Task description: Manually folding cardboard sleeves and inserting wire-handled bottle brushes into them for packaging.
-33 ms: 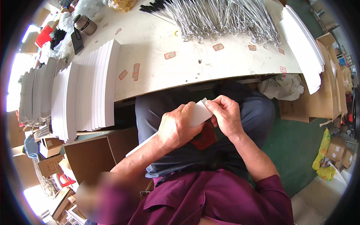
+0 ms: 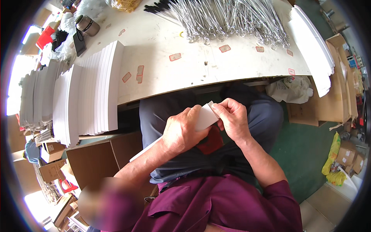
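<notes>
Over my lap, a long narrow white box (image 2: 205,118) lies tilted, its far end up and to the right. My left hand (image 2: 182,129) is wrapped round it, and its near end shows beside my left forearm. At the far end, the thumb and fingers of my right hand (image 2: 233,118) pinch the end flap. What lies under the fingertips is hidden. A small dark red thing (image 2: 211,141) shows below the box, between my legs. On the table (image 2: 162,73) ahead, many thin metal rods with ring ends (image 2: 232,23) lie in a heap.
Stacked long white boxes (image 2: 98,89) stand at the table's left, and more white pieces (image 2: 312,46) overhang its right edge. Further back left are a flask (image 2: 87,25) and a phone (image 2: 79,42). Cardboard boxes (image 2: 96,158) flank me; a white plastic bag (image 2: 290,89) sits below the table's right.
</notes>
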### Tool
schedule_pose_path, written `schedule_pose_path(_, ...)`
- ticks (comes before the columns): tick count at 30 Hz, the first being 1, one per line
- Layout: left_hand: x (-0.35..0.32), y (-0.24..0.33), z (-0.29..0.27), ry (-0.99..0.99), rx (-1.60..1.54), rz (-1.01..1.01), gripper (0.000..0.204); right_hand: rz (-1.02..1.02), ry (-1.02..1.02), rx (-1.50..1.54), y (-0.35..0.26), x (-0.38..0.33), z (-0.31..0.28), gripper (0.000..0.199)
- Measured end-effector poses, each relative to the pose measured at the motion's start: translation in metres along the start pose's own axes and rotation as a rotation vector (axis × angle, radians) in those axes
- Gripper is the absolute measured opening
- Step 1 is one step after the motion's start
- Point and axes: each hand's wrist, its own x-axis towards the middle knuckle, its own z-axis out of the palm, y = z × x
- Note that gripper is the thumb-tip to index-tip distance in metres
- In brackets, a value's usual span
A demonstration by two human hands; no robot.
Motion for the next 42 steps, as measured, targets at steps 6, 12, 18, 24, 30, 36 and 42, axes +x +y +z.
schedule_pose_path(6,-0.001,-0.002,0.001,-0.016,-0.035,0.020,0.060,-0.411,0.086,-0.419,0.012,-0.006,0.003,0.018)
schedule_pose_path(12,0.002,-0.005,0.000,0.097,-0.074,0.077,0.050,-0.591,0.070,-0.473,0.013,-0.011,0.013,0.024)
schedule_pose_path(18,-0.001,-0.010,-0.002,0.035,-0.129,0.047,0.047,-0.713,-0.030,-0.747,0.027,-0.015,0.013,0.048)
schedule_pose_path(24,-0.001,-0.013,-0.003,0.071,-0.113,0.034,0.049,-0.558,-0.030,-0.433,0.028,-0.012,0.023,0.041)
schedule_pose_path(30,0.007,-0.008,-0.026,0.088,-0.025,0.015,0.063,-0.370,0.030,-0.238,0.002,0.010,0.017,0.037)
schedule_pose_path(36,0.038,-0.013,-0.076,0.020,0.208,0.017,0.054,-0.362,0.085,-0.201,-0.029,0.037,-0.007,0.044)
schedule_pose_path(42,0.079,-0.008,-0.086,0.060,0.303,0.197,0.055,-0.387,0.097,-0.268,-0.045,0.042,-0.021,0.047)
